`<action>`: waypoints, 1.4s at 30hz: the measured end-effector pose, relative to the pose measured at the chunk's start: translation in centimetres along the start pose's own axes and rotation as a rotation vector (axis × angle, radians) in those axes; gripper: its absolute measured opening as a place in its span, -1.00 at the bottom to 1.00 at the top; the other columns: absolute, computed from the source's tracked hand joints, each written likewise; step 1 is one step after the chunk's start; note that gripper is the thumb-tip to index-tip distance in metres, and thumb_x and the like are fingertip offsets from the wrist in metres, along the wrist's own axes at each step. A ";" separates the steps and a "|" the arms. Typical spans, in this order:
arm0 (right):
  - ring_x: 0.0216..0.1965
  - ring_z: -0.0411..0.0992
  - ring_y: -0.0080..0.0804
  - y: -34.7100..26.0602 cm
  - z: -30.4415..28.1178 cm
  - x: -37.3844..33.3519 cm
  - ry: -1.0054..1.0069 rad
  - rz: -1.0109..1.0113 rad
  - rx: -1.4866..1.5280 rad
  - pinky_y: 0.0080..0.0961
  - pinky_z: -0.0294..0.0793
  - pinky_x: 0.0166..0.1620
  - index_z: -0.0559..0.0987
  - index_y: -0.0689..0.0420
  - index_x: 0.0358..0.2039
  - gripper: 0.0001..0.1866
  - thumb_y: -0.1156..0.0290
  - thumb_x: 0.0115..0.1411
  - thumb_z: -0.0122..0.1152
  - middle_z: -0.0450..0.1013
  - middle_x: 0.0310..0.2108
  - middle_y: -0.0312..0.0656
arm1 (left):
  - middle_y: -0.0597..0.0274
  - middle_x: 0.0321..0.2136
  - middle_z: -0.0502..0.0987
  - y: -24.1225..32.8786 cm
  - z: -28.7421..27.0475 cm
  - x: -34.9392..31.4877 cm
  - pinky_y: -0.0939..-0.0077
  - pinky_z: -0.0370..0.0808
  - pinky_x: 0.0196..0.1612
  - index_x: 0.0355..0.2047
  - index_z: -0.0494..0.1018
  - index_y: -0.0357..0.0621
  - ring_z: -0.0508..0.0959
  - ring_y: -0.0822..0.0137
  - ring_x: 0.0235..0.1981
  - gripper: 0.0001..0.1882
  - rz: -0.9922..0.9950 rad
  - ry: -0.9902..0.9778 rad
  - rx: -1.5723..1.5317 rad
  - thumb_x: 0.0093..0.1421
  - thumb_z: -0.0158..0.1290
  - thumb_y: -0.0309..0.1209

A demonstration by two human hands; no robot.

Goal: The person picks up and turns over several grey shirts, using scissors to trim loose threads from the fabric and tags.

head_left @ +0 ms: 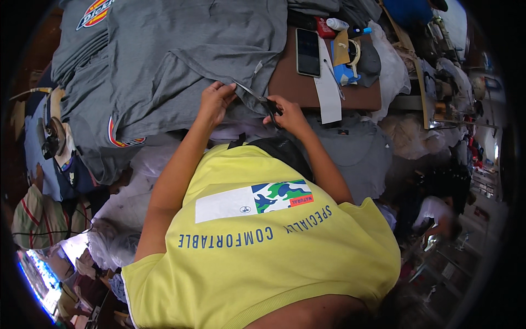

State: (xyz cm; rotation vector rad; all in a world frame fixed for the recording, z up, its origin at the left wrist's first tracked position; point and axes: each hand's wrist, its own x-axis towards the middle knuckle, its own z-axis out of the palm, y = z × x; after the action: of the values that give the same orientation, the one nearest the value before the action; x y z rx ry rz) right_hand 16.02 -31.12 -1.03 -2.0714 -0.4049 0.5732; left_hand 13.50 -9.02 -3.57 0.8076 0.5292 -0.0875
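From the head view, one red-and-yellow lettered badge [96, 13] sits at ten o'clock; the yellow shirt [274, 268] at six bears dark lettering. Soft, rumpled grey cloth [203, 68] spreads at eleven o'clock, a small white tag [258, 67] on it. The left hand [219, 100], towards eleven, pinches its edge; the right hand [286, 115], past twelve, grasps black-handled scissors [263, 100], slim metal blades pointing to ten, against the cloth.

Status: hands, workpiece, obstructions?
Left hand pinching grey jersey garment. Right hand holding scissors, tips near left fingers. Garment spread, rumpled. Smartphone off to the right, not obstructing.
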 end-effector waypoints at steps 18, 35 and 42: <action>-0.65 0.34 -0.41 -0.6 0.2 1.0 0.035 -0.029 -0.097 -0.48 0.31 -0.51 0.42 0.10 -0.15 -0.43 0.44 -0.27 0.39 0.35 -0.69 -0.17 | 0.26 -0.38 0.47 -0.2 -0.2 0.3 0.55 0.44 -0.23 -0.29 0.33 -0.25 0.49 0.41 -0.35 -0.79 0.025 -0.006 0.084 0.04 0.05 -0.61; -0.39 0.33 -0.52 3.4 -6.4 1.9 0.418 -0.247 0.318 -0.63 0.36 -0.30 0.19 0.10 0.13 -0.43 0.59 0.06 0.02 0.37 -0.36 -0.21 | 0.14 -0.32 0.42 0.5 -0.4 0.4 0.27 0.44 -0.11 -0.19 0.28 -0.22 0.47 0.22 -0.28 -0.67 -0.219 -0.009 -0.195 0.12 0.03 -0.30; -0.33 0.37 0.19 5.8 -9.9 2.1 0.691 0.077 -0.413 -0.08 0.34 -0.32 0.30 0.02 -0.11 -0.66 0.45 0.06 0.04 0.41 -0.44 0.16 | 0.27 -0.39 0.48 0.7 0.1 1.1 0.40 0.45 -0.21 -0.33 0.40 -0.17 0.47 0.34 -0.36 -0.75 -0.169 -0.103 0.182 0.08 0.07 -0.26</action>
State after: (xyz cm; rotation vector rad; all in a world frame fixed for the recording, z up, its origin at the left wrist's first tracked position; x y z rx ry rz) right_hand 23.48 -39.99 -1.79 -2.5226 -0.0317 -0.2251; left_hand 14.69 -8.51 -3.58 0.9293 0.4964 -0.3354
